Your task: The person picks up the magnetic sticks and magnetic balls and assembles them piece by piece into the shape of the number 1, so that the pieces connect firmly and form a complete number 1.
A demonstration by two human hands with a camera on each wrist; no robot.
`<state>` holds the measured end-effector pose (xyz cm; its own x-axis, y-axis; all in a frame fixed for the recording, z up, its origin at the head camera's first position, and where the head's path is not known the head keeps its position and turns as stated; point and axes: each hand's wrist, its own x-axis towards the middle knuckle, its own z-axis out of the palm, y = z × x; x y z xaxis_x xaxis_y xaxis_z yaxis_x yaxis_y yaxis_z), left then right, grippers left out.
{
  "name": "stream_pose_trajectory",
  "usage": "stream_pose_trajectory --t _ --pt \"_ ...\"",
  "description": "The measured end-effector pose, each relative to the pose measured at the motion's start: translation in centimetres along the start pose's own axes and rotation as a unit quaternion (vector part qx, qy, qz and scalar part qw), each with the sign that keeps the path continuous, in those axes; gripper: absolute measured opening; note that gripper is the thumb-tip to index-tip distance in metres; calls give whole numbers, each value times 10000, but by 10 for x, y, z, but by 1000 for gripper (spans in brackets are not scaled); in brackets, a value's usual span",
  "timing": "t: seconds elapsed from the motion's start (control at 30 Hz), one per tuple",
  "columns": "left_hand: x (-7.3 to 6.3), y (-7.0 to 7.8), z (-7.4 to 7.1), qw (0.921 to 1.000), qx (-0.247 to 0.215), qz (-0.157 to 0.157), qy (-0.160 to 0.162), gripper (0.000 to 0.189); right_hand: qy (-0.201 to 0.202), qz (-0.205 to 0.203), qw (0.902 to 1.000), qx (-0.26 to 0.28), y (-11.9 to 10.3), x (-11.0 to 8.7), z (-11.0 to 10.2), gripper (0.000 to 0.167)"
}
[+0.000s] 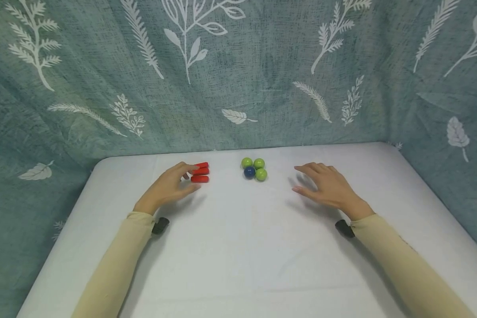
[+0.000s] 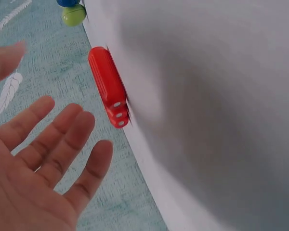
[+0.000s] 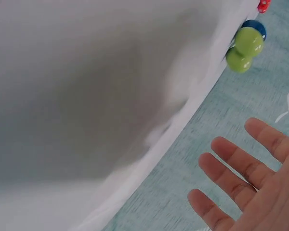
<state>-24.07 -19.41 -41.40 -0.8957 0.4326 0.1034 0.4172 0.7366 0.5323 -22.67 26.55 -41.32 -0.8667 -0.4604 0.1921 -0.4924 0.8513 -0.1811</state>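
Three short red rounded bars [image 1: 200,179] lie side by side on the white table, left of its middle. In the left wrist view the red bars [image 2: 108,79] show ribbed sides and pale dots on their ends. Over their left ends hovers my left hand [image 1: 171,185], thumb apart from the fingers and nothing in the grasp. A dark blue ball [image 1: 249,172] and three green balls [image 1: 261,174] sit clustered near the back edge. To the right of the balls, my right hand [image 1: 326,184] hangs above the table with spread, relaxed fingers, holding nothing.
The white-covered table [image 1: 254,256] has its far edge just behind the bars and balls. Beyond it hangs a green leaf-patterned cloth [image 1: 262,79]. Small dark devices [image 1: 345,229] sit at both wrists, by the beige sleeves [image 1: 405,260].
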Motion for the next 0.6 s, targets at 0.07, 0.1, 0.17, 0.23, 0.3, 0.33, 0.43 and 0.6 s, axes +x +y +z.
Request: stream_pose_trajectory --t 0.07,0.1,0.17,0.23,0.3,0.33,0.43,0.6 --pt "3 -1 3 10000 -74 29 -25 48 46 -12 10000 35 -4 3 2 64" --pt "5 -1 4 10000 -66 36 -37 48 57 -12 10000 54 -6 4 3 64" --pt "8 -1 4 10000 -55 22 -47 47 98 -39 9999 90 -10 7 4 64" --pt "11 -2 5 10000 -61 15 -40 47 118 -93 9998 132 -14 9 6 64" --pt "14 -3 6 10000 -41 8 -34 46 121 -152 9997 147 -18 11 8 64" --pt "15 -4 6 10000 -39 5 -25 45 121 -183 9996 149 -20 12 9 64" --pt "18 -5 8 10000 -9 11 0 43 124 -237 9995 143 -25 15 11 63" --pt "20 -6 9 10000 31 -78 -29 36 113 -289 9993 207 -34 20 12 62"
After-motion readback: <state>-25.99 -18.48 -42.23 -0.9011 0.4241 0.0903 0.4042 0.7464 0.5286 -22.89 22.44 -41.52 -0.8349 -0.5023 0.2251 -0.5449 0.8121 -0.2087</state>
